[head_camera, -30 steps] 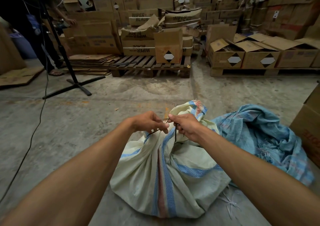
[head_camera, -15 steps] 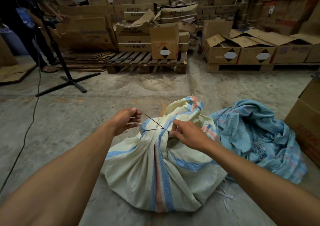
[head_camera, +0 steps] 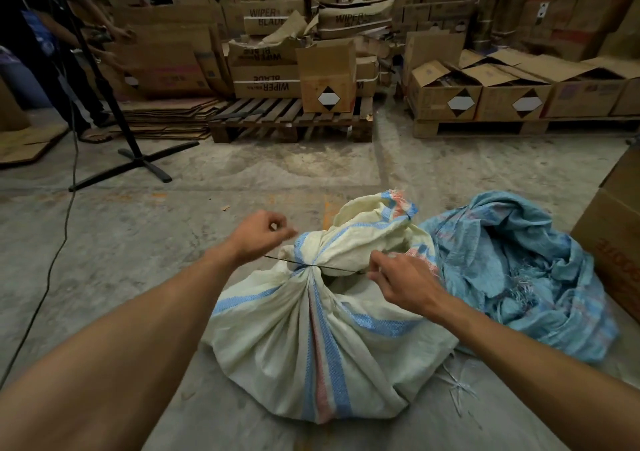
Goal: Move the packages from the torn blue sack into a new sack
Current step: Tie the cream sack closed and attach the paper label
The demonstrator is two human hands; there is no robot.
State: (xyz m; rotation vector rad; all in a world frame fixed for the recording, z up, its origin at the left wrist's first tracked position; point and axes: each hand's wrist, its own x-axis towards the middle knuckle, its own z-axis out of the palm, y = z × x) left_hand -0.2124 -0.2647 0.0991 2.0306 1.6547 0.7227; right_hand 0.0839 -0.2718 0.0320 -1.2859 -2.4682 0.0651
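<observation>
Both hands, left at nine o'clock, right at three, pinch the cord, cinching the white sack neck closed.

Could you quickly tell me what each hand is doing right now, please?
Left hand: fist gripping the black tie.
Right hand: pinching the tie's other end.

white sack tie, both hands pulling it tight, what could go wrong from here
1. The thin black tie looks slight; pulled outward by the left hand and right hand, it might snap or slip free.
2. It cinches the white sack low on a bulging neck, so the mouth could work loose.
3. The torn blue sack lies against it, and its frayed strands could snag.
</observation>
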